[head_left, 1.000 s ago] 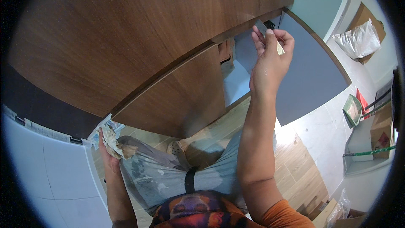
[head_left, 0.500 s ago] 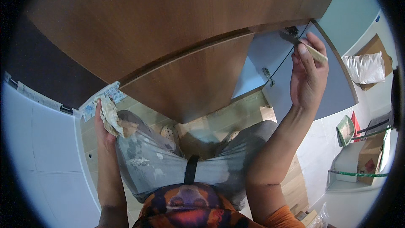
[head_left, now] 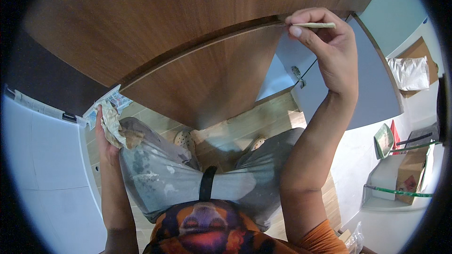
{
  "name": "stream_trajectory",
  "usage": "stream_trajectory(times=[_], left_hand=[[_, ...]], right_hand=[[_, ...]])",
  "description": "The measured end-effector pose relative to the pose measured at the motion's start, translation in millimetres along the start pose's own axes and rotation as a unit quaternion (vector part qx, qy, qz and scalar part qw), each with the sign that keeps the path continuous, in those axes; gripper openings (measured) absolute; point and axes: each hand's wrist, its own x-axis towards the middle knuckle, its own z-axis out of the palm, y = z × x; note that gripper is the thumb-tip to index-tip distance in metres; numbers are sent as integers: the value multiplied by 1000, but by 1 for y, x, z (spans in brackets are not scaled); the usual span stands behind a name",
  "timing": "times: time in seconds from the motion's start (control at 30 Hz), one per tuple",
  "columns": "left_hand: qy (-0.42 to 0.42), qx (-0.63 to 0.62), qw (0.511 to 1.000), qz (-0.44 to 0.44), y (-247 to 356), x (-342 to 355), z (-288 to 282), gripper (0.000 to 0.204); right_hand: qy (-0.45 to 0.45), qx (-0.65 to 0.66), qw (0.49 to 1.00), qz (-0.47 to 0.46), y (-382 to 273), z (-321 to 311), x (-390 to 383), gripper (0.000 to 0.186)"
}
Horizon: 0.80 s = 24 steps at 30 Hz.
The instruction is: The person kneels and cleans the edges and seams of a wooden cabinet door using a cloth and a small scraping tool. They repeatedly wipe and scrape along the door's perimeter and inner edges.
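My right hand is closed in a pinch round a slim hand tool with a pale, wood-like handle. The tool's head is hidden behind my fingertips, at the right end of the top edge of an open brown cabinet door. At the left, my left hand grips a crumpled cream rag with brown stains, above my left knee. Printed paper lies just beyond the rag, by the door's left corner.
A large brown wood-grain panel spans the far side. On the right stands a second open door with a grey inner face and metal hinges. Farther right are a silvery packet, a green dustpan and a cardboard box.
My right hand has moved left and slightly up, bringing the tool from over the cabinet opening to the brown door's top edge. The tool's handle now lies nearly level. My left hand keeps the rag.
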Motion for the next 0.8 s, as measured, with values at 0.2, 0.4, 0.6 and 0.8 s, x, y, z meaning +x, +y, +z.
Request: stream_trajectory(times=[0.2, 0.4, 0.6, 0.8], left_hand=[[37, -6, 999, 15, -3, -7, 26, 29], [11, -4, 1000, 4, -2, -6, 21, 30], [50, 2, 999, 19, -4, -10, 33, 28], [39, 19, 999, 27, -2, -10, 26, 27]], right_hand=[[27, -12, 997, -66, 8, 10, 9, 12], [8, -48, 998, -48, -3, 15, 8, 15], [36, -20, 998, -51, 0, 22, 9, 10], [32, -27, 996, -76, 0, 28, 10, 9]])
